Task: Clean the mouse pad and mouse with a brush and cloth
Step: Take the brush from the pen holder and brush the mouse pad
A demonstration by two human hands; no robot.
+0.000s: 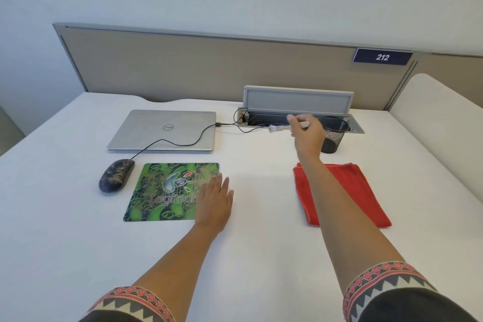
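A green patterned mouse pad (167,191) lies on the white desk, left of centre. A dark speckled wired mouse (116,175) rests just off its left edge. My left hand (215,201) lies flat with fingers apart on the pad's right edge. A folded red cloth (363,193) lies to the right, partly under my right forearm. My right hand (307,136) is raised at the back of the desk, closed on a small white brush (277,128) whose bristle end points left.
A closed silver laptop (167,129) sits behind the pad, with the mouse cable running across it. A black mesh pen cup (332,140) stands right of my right hand. An open cable tray with a raised lid (298,100) lies along the partition.
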